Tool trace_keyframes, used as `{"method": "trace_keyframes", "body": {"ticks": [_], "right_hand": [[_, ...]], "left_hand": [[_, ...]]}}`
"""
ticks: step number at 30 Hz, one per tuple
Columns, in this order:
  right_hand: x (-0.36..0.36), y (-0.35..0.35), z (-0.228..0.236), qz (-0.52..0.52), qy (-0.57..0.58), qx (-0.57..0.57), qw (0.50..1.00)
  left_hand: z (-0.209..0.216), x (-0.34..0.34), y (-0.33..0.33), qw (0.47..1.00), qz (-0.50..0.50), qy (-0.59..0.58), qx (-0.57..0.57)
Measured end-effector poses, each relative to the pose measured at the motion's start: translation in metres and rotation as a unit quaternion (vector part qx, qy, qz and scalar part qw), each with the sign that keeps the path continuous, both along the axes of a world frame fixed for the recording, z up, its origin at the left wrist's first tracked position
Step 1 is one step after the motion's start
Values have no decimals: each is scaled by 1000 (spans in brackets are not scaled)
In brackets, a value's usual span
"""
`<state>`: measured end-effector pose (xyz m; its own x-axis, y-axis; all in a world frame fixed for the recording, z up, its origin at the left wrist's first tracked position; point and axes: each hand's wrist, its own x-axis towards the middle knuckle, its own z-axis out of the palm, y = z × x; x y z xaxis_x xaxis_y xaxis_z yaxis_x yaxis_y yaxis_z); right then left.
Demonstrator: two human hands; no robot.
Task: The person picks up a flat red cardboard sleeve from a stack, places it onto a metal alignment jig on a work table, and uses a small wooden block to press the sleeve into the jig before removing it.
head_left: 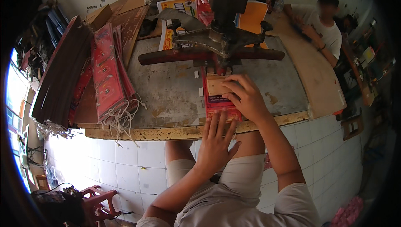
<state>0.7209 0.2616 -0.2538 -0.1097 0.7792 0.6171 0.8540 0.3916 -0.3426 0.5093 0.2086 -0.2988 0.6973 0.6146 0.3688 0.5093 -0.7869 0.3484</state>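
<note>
On the grey metal bed of the press, a flat red printed paper piece (211,116) lies lengthwise under the head of a heavy iron press (221,45). A small tan wooden block (215,87) rests on top of it, just below the press head. My right hand (249,100) has its thumb and bent fingers at the block's right edge, gripping it. The fingers of my left hand (217,140) are stretched out over the near end of the red piece, at the table's front edge, pressing it flat.
Red printed pieces with white cords (109,74) hang over the table's front edge at left, beside a tall dark stack (62,74). Printed sheets (179,8) lie behind the press. Another person (321,29) sits at the far right. A red plastic stool (98,200) stands lower left.
</note>
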Motion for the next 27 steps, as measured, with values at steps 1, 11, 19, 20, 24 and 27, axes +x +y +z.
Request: {"method": "trace_keyframes", "body": {"ticks": [1, 11, 19, 20, 24, 27], "right_hand": [[-1, 0, -1, -1, 2, 5, 1000], [-1, -1, -3, -19, -19, 28, 999], [-4, -6, -2, -43, -75, 26, 996], [-3, -5, -1, -43, -76, 26, 996], [-5, -7, -1, -47, -76, 22, 996], [-9, -5, -3, -45, -72, 19, 996]], "left_hand": [[1, 0, 0, 1000, -2, 0, -2], [-1, 1, 0, 1000, 4, 12, 22], [42, -30, 36, 986, -87, -64, -124], [49, -38, 51, 971, -110, -104, -184], [64, -47, 131, 1000, -2, -7, -24], [34, -45, 171, 996, -48, -28, 74]]}}
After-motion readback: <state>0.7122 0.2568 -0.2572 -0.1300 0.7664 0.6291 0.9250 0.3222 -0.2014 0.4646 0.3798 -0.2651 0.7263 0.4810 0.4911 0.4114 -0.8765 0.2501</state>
